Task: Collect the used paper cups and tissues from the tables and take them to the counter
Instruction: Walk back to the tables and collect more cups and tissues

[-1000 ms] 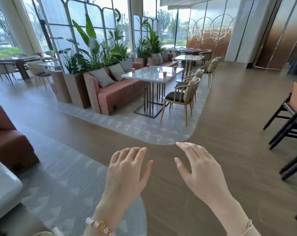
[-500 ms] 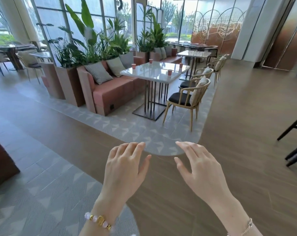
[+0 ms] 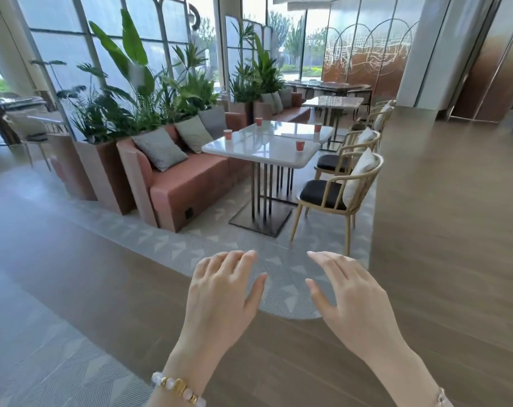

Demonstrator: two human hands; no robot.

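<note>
1. Far left is just planters and a pink sofa point(image 3: 190, 183) with cushions. I can't spot any cups or tissues on it.
2. The left hand point(image 3: 220, 295) is held out low in front, palm down, fingers loosely spread, holding nothing. It has a beaded bracelet on the wrist.
3. The white surface point(image 3: 264, 145) sits well ahead of both hands, up and slightly left of center. It carries four small red paper cups, all upright: near-left cup point(image 3: 228, 134), far-left cup point(image 3: 258, 121), near-right cup point(image 3: 300, 146) and far-right cup point(image 3: 317, 128). I can't make out any tissues from here.
4. The right hand point(image 3: 355, 301) is the same deal: palm down, fingers spread and relaxed, empty.
5. A wooden chair point(image 3: 334, 195) stands along the right edge of the surface.
6. The bit that matters, as I see it: the cups lie straight ahead and well apart from both hands, so it's a walk before a reach. The left hand lines up best with the near-left cup, the right with the near-right cup.
7. No brand, label or text readable on the cups. They're too small.
</note>
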